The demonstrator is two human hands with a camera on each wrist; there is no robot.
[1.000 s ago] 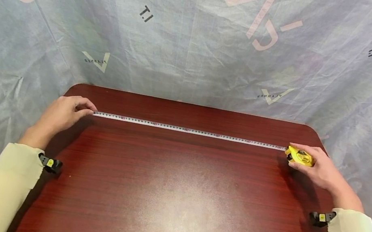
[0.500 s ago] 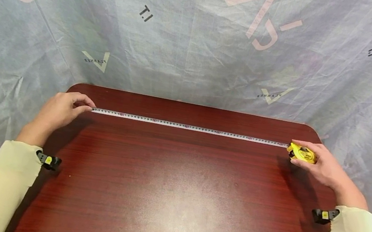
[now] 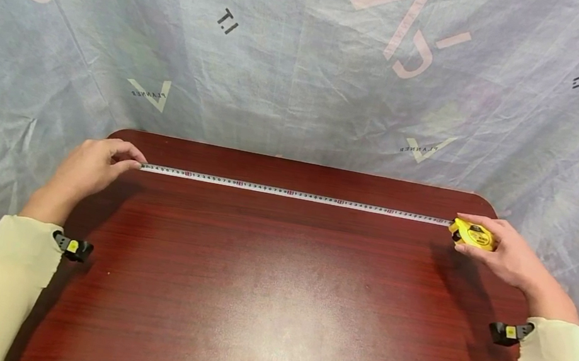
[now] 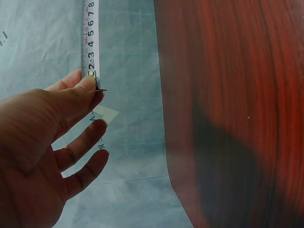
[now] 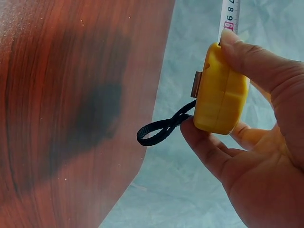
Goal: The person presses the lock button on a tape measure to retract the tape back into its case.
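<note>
A white measuring tape blade (image 3: 287,193) with black and red numbers stretches straight across the far part of the table, between both hands. My left hand (image 3: 95,170) pinches its metal-hooked end between thumb and fingers; in the left wrist view the other fingers hang loosely bent below the blade (image 4: 90,42). My right hand (image 3: 513,253) grips the yellow tape measure case (image 3: 474,235) at the blade's other end. In the right wrist view the thumb lies by the case's mouth, fingers support the case (image 5: 221,92) from below, and a black wrist strap (image 5: 159,130) dangles from it.
A dark red wood-grain table (image 3: 271,292) with rounded far corners lies under the arms. Grey printed fabric (image 3: 297,67) hangs behind it and along both sides. Each cream sleeve carries a small black camera at the wrist.
Both hands have moved slightly farther away and a little apart, carrying the tape toward the table's far edge. Slightly more blade shows between them; both grips are unchanged.
</note>
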